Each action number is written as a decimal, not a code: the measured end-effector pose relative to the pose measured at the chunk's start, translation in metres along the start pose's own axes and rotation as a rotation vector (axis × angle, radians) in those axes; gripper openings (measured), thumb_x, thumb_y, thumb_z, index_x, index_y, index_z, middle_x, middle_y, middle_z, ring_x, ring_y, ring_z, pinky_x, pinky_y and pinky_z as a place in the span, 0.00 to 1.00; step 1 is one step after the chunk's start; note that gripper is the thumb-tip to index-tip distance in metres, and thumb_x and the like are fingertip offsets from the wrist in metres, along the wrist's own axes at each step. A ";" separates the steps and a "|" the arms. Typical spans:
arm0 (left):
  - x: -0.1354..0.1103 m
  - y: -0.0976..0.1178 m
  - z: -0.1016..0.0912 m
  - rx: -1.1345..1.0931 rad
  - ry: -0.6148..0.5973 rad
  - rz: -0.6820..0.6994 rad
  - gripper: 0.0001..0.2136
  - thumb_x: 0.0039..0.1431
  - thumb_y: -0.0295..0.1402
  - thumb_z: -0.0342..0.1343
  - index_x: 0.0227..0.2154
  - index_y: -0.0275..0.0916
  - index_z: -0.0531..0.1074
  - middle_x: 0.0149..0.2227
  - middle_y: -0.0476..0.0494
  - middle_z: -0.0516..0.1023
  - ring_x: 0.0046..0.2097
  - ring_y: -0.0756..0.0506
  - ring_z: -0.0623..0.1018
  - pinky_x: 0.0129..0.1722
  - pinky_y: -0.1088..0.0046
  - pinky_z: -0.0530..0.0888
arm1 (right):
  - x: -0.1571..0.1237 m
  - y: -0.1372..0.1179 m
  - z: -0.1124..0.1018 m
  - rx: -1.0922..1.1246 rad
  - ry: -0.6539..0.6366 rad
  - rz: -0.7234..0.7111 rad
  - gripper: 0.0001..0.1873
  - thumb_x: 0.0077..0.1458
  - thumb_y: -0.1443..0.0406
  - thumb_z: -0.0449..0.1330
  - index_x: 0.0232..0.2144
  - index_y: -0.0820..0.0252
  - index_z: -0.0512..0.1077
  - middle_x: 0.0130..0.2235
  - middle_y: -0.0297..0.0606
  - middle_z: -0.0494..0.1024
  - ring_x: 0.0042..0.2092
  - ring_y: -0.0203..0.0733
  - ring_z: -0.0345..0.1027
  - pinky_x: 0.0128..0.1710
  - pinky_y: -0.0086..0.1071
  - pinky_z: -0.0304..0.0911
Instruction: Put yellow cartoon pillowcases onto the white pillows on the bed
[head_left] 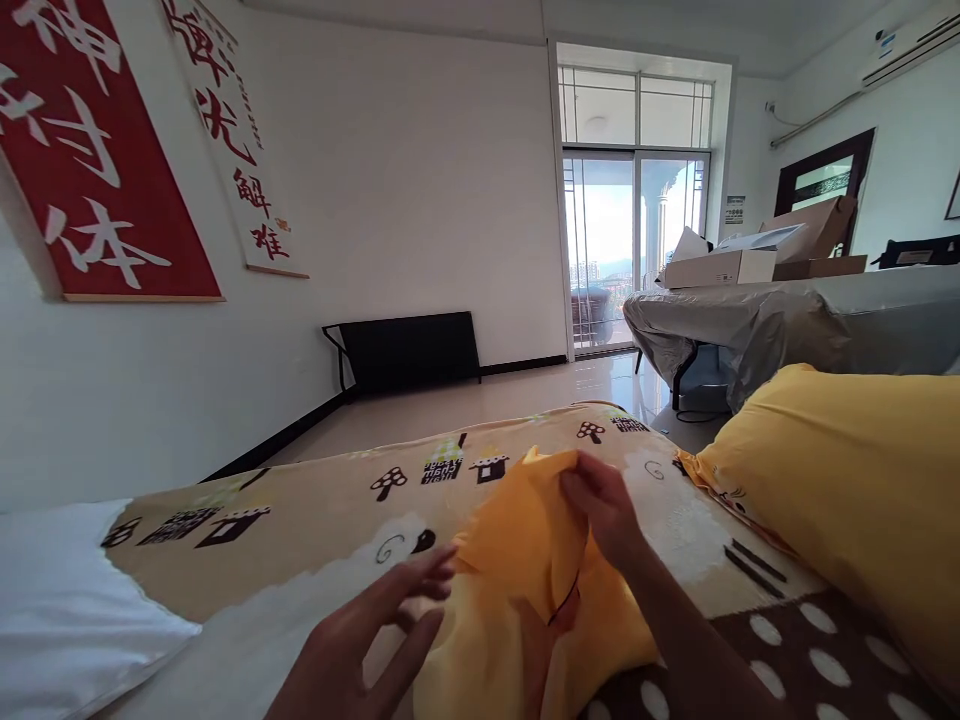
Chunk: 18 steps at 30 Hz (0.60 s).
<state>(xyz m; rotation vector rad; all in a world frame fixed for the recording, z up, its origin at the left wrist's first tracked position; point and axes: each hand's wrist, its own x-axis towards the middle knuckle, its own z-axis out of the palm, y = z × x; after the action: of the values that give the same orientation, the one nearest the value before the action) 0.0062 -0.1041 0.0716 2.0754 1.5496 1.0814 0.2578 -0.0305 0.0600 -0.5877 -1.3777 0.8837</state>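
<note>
We see yellow cloth (487, 640) at six o'clock on the blanket (300, 520); right hand (609, 515) fingers clamped on its top; left hand (367, 620) fingers apart, beside it; white box (705, 270) at two o'clock, contents unclear.

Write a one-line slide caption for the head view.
Right hand pinching yellow cloth over a patterned blanket, left hand open beside the cloth, yellow pillow at the right.

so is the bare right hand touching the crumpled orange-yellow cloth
Touching: the head view shows the right hand gripping the upper edge of the orange-yellow cloth with its fingers.
</note>
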 end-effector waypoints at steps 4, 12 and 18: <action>0.013 -0.009 0.016 0.030 -0.097 0.227 0.28 0.49 0.41 0.59 0.55 0.50 0.67 0.58 0.44 0.68 0.62 0.36 0.62 0.62 0.59 0.57 | -0.035 -0.008 0.049 -0.157 -0.600 -0.133 0.10 0.50 0.67 0.54 0.20 0.59 0.57 0.24 0.29 0.60 0.27 0.30 0.52 0.28 0.24 0.52; 0.036 -0.013 0.042 -0.076 -0.376 0.135 0.09 0.51 0.38 0.53 0.27 0.41 0.77 0.33 0.45 0.77 0.37 0.43 0.73 0.39 0.69 0.71 | -0.040 -0.037 0.040 -0.084 -0.647 -0.070 0.05 0.51 0.68 0.52 0.24 0.59 0.61 0.26 0.29 0.60 0.29 0.30 0.54 0.29 0.23 0.54; 0.064 -0.060 0.057 0.033 -0.187 0.105 0.08 0.44 0.33 0.55 0.25 0.41 0.79 0.33 0.41 0.79 0.37 0.42 0.75 0.42 0.66 0.68 | -0.042 -0.035 0.018 0.232 -0.380 0.121 0.11 0.51 0.57 0.60 0.26 0.60 0.69 0.23 0.30 0.64 0.24 0.30 0.55 0.22 0.23 0.54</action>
<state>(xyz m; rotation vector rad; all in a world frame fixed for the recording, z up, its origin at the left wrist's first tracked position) 0.0154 -0.0144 0.0185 2.2318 1.3916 0.8725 0.2481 -0.0864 0.0664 -0.3364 -1.5591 1.2821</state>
